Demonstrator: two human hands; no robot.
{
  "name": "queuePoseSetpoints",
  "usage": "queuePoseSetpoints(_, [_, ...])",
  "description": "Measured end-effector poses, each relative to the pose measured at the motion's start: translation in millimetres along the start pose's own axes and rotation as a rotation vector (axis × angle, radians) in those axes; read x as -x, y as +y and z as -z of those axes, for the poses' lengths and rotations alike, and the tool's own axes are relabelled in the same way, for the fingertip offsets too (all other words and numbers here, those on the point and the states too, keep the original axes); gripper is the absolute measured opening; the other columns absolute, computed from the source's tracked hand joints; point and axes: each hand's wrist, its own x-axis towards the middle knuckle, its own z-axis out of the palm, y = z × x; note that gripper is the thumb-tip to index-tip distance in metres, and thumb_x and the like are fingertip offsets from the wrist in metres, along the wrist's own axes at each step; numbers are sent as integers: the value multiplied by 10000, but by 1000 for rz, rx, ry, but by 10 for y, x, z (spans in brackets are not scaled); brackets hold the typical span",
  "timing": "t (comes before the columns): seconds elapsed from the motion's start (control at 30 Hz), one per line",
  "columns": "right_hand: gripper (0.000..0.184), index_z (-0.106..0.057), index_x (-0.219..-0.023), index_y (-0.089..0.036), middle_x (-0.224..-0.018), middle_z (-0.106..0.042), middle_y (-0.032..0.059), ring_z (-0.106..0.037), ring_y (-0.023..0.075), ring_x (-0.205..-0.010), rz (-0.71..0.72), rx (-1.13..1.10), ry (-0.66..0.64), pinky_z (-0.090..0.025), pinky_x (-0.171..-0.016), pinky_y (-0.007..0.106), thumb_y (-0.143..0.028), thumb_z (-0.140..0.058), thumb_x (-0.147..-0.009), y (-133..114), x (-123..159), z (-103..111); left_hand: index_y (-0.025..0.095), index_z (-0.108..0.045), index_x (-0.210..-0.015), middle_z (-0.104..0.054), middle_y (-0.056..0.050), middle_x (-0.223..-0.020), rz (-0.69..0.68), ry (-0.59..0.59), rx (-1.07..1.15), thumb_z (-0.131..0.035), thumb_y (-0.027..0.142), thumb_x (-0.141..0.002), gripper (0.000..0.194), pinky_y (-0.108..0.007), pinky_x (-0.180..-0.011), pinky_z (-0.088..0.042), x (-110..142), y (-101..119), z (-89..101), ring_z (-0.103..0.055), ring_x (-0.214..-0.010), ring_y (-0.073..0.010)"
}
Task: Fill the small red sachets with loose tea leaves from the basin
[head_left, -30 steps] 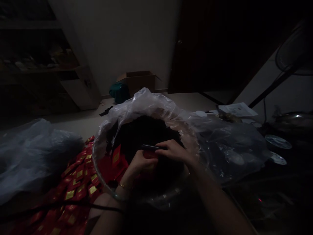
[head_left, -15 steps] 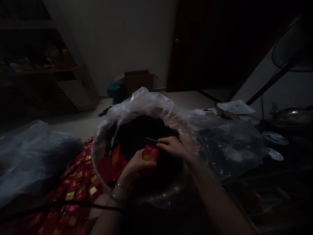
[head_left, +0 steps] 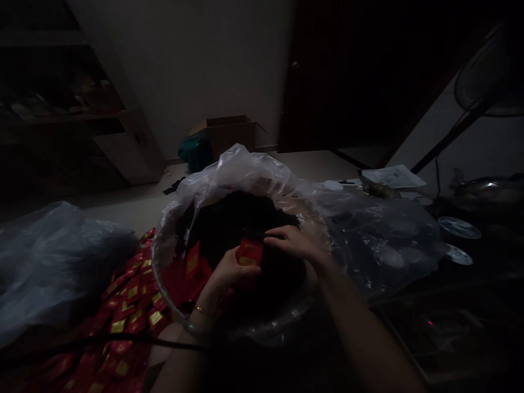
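Observation:
My left hand (head_left: pixel 229 271) holds a small red packet (head_left: pixel 250 252) with a gold label upright over a big round basin (head_left: pixel 180 311) lined with clear plastic. The basin holds a heap of dark loose material (head_left: pixel 237 224). My right hand (head_left: pixel 291 243) pinches a thin dark tool (head_left: pixel 252 232) at the packet's top edge. A few more red packets (head_left: pixel 192 261) lie inside the basin at its left side.
Many red packets (head_left: pixel 131 305) are piled on the floor left of the basin. Crumpled plastic bags (head_left: pixel 53 262) lie at left and right (head_left: pixel 385 245). A cardboard box (head_left: pixel 229 134) stands by the far wall, shelves at left, dishes (head_left: pixel 458 228) and a fan stand at right.
My left hand has raised the red packet upright, and my right hand has brought the dark tool down to the packet's top edge. The view has shifted slightly.

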Motion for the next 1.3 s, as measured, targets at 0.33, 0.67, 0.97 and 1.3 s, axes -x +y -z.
queuePoseSetpoints(0.33, [272, -731, -963, -183, -927, -741, 29, -650, 207, -811, 14, 35, 12, -458, -710, 269, -342, -561, -822, -40, -11, -56, 137, -654, -827, -635, 16, -657, 13, 25, -12, -828, 187, -462, 407, -193, -531, -443, 51, 61, -21, -564, -555, -99])
queuePoseSetpoints(0.67, [266, -740, -940, -197, -901, -742, 11, -643, 203, -794, 60, 30, 17, -444, -695, 260, -346, -548, -833, -32, -12, -63, 136, -673, -898, -694, -39, -778, -28, 37, 58, -824, 293, -500, 454, -235, -619, -487, 61, 113, -2, -629, -668, -156])
queuePoseSetpoints(0.97, [273, -727, -989, -193, -925, -740, 26, -654, 209, -820, 82, 64, -104, -448, -710, 261, -344, -558, -837, -64, -14, -148, 150, -714, -882, -727, -70, -893, -159, 318, 141, -752, 446, -596, 414, -271, -743, -494, -26, 73, 64, -658, -834, -212])
queuePoseSetpoints(1.3, [268, -706, -1031, -174, -1007, -721, 71, -652, 223, -916, 111, 108, -62, -451, -771, 277, -292, -548, -849, -96, -43, -245, 147, -714, -882, -727, -65, -874, -157, 313, 120, -763, 422, -585, 408, -259, -712, -492, -47, 65, -5, -657, -819, -208])
